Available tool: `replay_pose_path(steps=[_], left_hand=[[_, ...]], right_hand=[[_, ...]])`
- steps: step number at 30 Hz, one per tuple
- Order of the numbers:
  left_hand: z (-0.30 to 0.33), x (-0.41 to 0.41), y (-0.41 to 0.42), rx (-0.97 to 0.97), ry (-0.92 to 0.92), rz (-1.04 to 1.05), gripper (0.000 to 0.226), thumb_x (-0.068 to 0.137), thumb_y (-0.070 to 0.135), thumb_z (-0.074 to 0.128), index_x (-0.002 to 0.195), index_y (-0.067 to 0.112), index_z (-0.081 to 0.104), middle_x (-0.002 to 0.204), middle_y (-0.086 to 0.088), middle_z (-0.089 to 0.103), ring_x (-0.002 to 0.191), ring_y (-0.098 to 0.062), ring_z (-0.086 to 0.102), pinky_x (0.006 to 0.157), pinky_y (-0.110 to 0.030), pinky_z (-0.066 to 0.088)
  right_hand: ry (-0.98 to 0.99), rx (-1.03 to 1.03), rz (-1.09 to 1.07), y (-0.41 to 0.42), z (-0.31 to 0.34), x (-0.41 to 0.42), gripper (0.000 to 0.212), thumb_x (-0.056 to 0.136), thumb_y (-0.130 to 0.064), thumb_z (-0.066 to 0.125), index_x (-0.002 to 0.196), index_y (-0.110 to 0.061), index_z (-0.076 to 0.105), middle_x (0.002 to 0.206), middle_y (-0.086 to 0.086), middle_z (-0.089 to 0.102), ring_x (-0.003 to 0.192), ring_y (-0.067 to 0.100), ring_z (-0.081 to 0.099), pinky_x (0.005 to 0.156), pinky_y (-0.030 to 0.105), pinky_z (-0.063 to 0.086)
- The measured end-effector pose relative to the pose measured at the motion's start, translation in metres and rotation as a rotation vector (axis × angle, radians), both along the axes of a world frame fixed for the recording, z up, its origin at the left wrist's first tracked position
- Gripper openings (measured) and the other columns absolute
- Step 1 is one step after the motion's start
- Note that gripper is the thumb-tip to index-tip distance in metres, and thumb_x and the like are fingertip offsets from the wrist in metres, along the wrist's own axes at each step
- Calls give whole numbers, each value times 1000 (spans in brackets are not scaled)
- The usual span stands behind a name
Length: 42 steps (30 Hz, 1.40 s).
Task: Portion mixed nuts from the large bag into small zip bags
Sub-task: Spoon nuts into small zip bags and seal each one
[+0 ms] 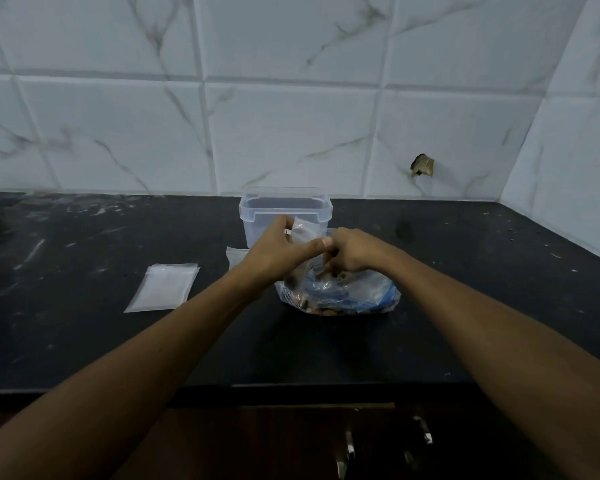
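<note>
Left hand [274, 249]: a small zip bag [303, 230] is pinched and held up.
Right hand [352, 251]: fingers curled at the large bag [340, 294] mouth, apparently around nuts.
Large bag: set on the dark surface [465, 271], before a clear container [284, 211].
Spare zip bags [163, 287]: laid flat, left.

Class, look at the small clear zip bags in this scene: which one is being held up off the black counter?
The small clear zip bag pinched in the left hand, raised before the clear plastic tub. The flat stack of small zip bags lies untouched on the black counter.
</note>
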<state>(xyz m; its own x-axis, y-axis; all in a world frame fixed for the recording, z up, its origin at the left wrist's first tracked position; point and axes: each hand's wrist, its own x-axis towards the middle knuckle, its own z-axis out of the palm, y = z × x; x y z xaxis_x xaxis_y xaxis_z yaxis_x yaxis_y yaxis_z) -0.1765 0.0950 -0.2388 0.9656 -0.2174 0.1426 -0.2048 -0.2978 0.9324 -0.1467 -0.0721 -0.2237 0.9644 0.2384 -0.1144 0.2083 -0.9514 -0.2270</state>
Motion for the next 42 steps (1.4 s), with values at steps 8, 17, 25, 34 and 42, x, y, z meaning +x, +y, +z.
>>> replay_pose_path(steps=[8, 17, 25, 34, 42], left_hand=[[-2, -2, 0, 41, -8, 12, 65, 66, 61, 77, 111, 25, 48, 107, -8, 66, 97, -24, 68, 84, -53, 57], [-2, -1, 2, 61, 10, 18, 55, 77, 50, 76, 114, 22, 47, 105, -5, 65, 96, -23, 67, 82, -51, 58], [2, -3, -2, 172, -48, 59, 59, 77, 53, 74, 116, 23, 42, 98, 0, 60, 89, -15, 62, 76, -34, 56], [4, -5, -20, 395, -179, 134, 66, 69, 62, 75, 112, 29, 38, 92, 1, 60, 86, -21, 63, 76, -46, 57], [9, -5, -23, 343, -141, 168, 63, 73, 59, 75, 115, 23, 44, 86, 5, 62, 80, -20, 66, 77, -46, 57]], right_hand=[[128, 115, 27, -8, 1, -2, 9, 89, -16, 65, 88, -24, 70, 85, -1, 70, 81, 14, 65, 79, 32, 53], [190, 189, -154, -30, 34, -4, 14, 92, -8, 60, 85, -13, 70, 69, 2, 63, 58, 10, 53, 46, 19, 40], [185, 381, -271, -64, 62, -9, 16, 94, -7, 58, 84, -10, 70, 70, 4, 66, 51, 7, 52, 39, 16, 37], [89, 380, -248, -54, 96, -19, 14, 93, -8, 59, 86, -11, 71, 71, 3, 66, 57, 8, 53, 44, 18, 39], [-436, -221, 110, 6, 102, -48, 7, 90, -12, 61, 86, -14, 67, 74, -2, 56, 66, 12, 53, 50, 19, 29]])
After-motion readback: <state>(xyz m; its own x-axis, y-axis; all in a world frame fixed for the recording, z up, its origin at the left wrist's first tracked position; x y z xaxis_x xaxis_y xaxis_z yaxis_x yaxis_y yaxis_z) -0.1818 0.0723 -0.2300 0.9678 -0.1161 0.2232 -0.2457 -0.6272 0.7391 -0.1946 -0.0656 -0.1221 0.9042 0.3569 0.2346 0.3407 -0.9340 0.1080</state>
